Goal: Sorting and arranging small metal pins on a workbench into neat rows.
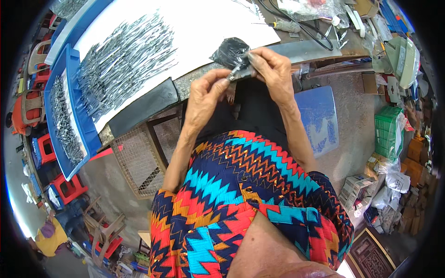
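Over the table's near edge, my two hands come close together. My left hand (207,97) is closed, thumb and fingertips pinching one end of a thin silvery piece (235,72); its exact kind is too small to tell. My right hand (274,72) is closed in a pinch at its upper end, beside a small black, shiny plastic bag (230,52). The bag lies on the table edge just beyond my fingers, and what my right fingertips grip is partly hidden. Left of my hands, many thin dark strips (132,58) lie spread over a white sheet (197,28).
A blue tray (94,139) of small dark parts stands at the left. A black cable (308,28) and plastic bags lie at the back right. Below the table are a blue board (317,120), a wire-mesh frame (136,162), red stools (68,187) and a green crate (387,132).
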Motion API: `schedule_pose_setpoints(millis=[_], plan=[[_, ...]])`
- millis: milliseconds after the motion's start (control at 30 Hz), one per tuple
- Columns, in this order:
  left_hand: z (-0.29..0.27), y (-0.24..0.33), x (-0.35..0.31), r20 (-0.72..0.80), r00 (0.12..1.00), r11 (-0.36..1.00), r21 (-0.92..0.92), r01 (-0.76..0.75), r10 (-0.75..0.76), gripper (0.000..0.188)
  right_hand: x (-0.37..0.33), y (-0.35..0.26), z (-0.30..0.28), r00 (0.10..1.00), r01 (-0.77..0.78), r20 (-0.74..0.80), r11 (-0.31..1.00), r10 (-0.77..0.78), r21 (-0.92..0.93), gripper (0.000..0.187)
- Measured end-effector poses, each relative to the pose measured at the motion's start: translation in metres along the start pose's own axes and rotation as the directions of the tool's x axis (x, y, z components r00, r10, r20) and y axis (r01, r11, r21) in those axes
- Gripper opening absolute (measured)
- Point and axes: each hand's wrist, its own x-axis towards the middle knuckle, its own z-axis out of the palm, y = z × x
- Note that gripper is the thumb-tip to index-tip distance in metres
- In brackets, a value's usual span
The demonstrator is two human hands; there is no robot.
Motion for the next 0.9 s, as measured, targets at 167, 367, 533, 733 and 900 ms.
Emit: schedule_pose_setpoints(millis=[167, 367, 533, 733, 900], plan=[[-0.048, 0.023, 0.011, -0.238, 0.942, 0.92, 0.367, -0.136, 0.235, 0.018, 0.03, 0.018, 0.015, 0.911, 0.356, 0.113, 0.622, -0.396, -0.697, 0.009], [-0.117, 0.045, 0.054, -0.243, 0.722, 0.532, 0.823, -0.201, 0.648, 0.015, 0.033, 0.018, 0.025, 0.948, 0.279, 0.177, 0.419, -0.265, -0.864, 0.009], [-0.163, 0.052, 0.102, -0.136, 0.704, 0.28, 0.956, -0.092, 0.697, 0.015, 0.038, 0.016, 0.03, 0.966, 0.251, 0.211, 0.35, -0.15, -0.902, 0.011], [-0.183, 0.042, 0.145, -0.054, 0.769, -0.027, 0.995, 0.092, 0.636, 0.022, 0.038, 0.014, 0.028, 0.959, 0.27, 0.216, 0.366, -0.182, -0.891, 0.012], [-0.176, 0.039, 0.149, -0.076, 0.821, -0.033, 0.993, 0.115, 0.566, 0.021, 0.036, 0.013, 0.021, 0.944, 0.31, 0.212, 0.463, -0.252, -0.83, 0.015]])
